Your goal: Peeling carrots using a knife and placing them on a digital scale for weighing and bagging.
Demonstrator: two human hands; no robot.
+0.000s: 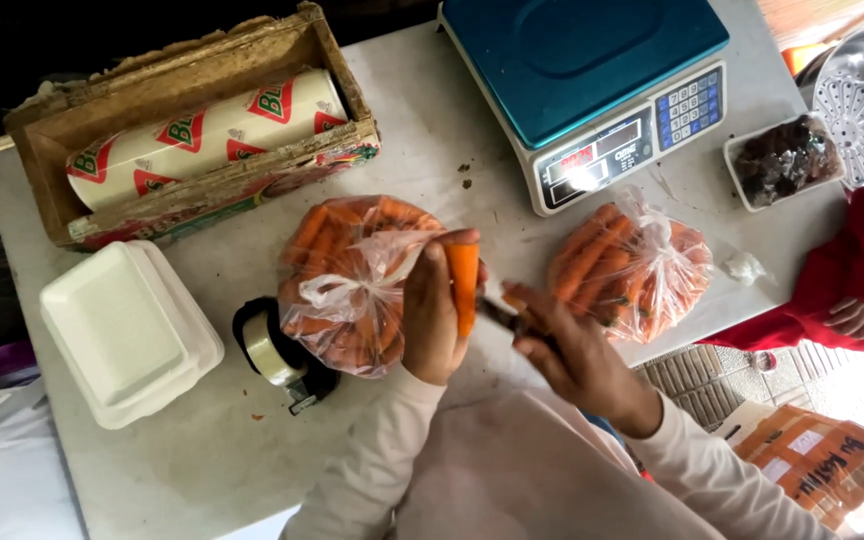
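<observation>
Carrot stands upright in my left hand, the fingers curled shut around it, thumb side toward me. My right hand is closed on a dark-handled knife, whose blade end points at the carrot, just beside my left fingers; I cannot tell whether it touches. Behind my left fingers lies a knotted clear bag of carrots, touching the back of that hand in view. Beyond my right fingers sits a second bag of carrots, near but apart. Left of the first bag I see a tape dispenser and a white foam box. Farther off stand a scale and a wooden crate holding a roll of wrap. Another person's red sleeve is at the right edge.
</observation>
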